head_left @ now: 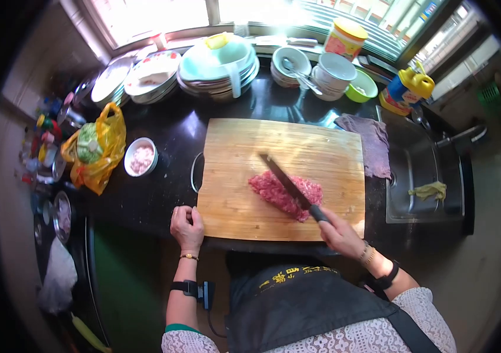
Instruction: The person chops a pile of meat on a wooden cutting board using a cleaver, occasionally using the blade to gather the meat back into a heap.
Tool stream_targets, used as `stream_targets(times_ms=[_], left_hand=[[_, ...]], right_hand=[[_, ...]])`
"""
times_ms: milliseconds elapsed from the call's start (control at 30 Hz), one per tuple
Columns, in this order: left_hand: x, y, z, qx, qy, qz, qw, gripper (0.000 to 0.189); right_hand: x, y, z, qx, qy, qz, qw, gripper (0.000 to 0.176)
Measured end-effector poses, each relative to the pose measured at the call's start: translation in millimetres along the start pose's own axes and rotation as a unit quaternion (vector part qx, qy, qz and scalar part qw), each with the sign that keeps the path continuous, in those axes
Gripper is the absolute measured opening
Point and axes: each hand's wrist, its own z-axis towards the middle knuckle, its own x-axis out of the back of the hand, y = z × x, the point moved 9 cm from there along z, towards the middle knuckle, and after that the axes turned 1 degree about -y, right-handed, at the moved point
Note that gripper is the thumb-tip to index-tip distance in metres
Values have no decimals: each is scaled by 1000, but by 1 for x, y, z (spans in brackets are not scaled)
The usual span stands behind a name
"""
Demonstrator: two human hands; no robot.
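White bowl (127,162) w/ mince (142,157), right hand (340,234) on knife (289,185)

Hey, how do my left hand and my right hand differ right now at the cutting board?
The right hand grips the knife by its black handle, with the blade lying across the minced meat; the left hand holds no tool. The left hand is curled against the cutting board's near left corner, while the right hand is at its near right edge. Each wrist wears a bracelet and a black band.
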Motion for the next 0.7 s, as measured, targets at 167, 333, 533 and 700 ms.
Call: stream_targets(times_ms=[167,333,533,700], left_hand=[[-3,-5,4,7,-38,-9,999,16],[-11,-11,34,17,-139,-82,987,21],[-31,-1,84,-11,-174,-93,980,24],[-55,8,116,-69,-202,-76,974,30]], right_hand=[[-11,-8,2,65,40,-140,987,42],[-25,-48,-15,143,91,-135,976,50],[-53,-71,-27,216,187,-140,948,53],[-70,-75,-33,172,226,-153,947,55]])
